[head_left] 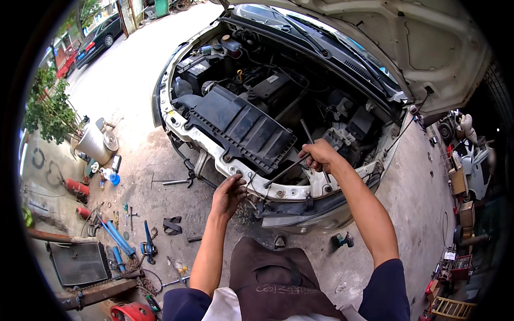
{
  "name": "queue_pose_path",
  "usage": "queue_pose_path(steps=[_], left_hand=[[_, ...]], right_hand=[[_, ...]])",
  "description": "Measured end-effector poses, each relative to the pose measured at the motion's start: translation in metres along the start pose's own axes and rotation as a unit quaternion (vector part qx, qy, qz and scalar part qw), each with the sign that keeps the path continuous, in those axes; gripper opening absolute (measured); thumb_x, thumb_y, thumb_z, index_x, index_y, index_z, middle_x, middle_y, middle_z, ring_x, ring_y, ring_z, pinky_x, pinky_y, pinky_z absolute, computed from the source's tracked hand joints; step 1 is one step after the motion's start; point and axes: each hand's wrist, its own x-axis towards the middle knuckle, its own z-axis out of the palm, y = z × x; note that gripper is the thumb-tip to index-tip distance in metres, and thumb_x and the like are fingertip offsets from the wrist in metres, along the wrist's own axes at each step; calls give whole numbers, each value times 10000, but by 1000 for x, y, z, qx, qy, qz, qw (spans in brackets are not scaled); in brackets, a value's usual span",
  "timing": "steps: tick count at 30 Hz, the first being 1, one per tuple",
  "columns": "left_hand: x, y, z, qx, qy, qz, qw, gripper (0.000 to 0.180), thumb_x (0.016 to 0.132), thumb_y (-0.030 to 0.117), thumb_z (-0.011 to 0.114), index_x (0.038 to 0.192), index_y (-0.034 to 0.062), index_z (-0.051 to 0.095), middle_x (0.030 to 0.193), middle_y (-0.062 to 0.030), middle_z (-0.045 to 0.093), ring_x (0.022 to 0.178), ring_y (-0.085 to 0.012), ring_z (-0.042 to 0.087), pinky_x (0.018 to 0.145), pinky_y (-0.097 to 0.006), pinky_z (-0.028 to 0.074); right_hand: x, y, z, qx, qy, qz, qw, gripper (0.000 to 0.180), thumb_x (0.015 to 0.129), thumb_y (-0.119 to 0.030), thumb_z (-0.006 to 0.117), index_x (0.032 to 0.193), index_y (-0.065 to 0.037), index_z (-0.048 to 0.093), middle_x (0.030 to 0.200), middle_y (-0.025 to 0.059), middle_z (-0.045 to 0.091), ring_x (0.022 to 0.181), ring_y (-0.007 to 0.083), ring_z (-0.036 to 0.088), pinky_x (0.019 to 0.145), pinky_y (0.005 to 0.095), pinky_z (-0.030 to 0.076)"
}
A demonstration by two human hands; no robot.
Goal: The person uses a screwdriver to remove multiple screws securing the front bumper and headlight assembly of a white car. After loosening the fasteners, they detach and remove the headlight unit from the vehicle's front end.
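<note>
My right hand [319, 154] is closed around a T-handle socket wrench [285, 174] over the front of an open engine bay. Its crossbar sticks out above and below my fist, and the long shaft slants down left to the white front crossmember [289, 191]. At the crossmember's front edge, left of the wrench tip, is my left hand [229, 195]. Its fingers are curled together close to a bolt, and whatever they may hold is hidden. Behind both hands lies the black ribbed air filter box [241, 125], tilted across the bay.
The raised hood [439, 48] hangs over the upper right, with a thin prop rod [401, 134] beside my right arm. Tools, a radiator [79, 263] and a blue-handled tool [148, 243] lie on the floor at left. A green power tool [342, 241] stands near the bumper.
</note>
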Motion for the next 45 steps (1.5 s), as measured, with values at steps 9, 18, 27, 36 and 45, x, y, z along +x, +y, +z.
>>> queue_pose_path(steps=[9, 18, 27, 36, 45], left_hand=[[14, 23, 46, 35, -58, 37, 997, 401, 990, 282, 497, 1249, -24, 505, 1058, -153, 647, 892, -234, 638, 811, -351, 510], [58, 27, 158, 118, -121, -14, 985, 428, 974, 370, 555, 1064, -49, 562, 668, -40, 518, 628, -188, 569, 603, -299, 477], [47, 7, 177, 133, -27, 37, 990, 423, 951, 441, 575, 794, 50, 545, 566, 2, 417, 523, -145, 478, 541, -274, 412], [39, 4, 176, 34, 13, 84, 996, 352, 960, 389, 574, 799, 86, 497, 556, 24, 350, 497, -112, 358, 559, -271, 394], [31, -2, 165, -172, 46, 161, 971, 346, 947, 302, 560, 687, 142, 397, 496, 13, 303, 465, -117, 316, 531, -276, 370]], right_hand=[[-47, 19, 73, 171, -91, 5, 981, 307, 996, -315, 460, 977, -13, 510, 711, 49, 527, 531, 124, 494, 404, 251, 360], [-57, 0, 106, 107, -108, -24, 988, 143, 962, -185, 388, 850, -97, 379, 634, 14, 383, 442, 96, 320, 372, 255, 232], [-62, 12, 93, 78, -116, -63, 988, 79, 876, -25, 403, 834, -81, 367, 589, 18, 335, 442, 134, 319, 368, 303, 218], [-53, 10, 79, -45, -178, -89, 979, 87, 911, -91, 400, 986, -53, 420, 644, 76, 450, 444, 169, 401, 342, 337, 275], [-31, -11, 67, -302, -268, -101, 909, 125, 923, -91, 422, 975, 19, 451, 587, 70, 467, 402, 162, 420, 349, 332, 334]])
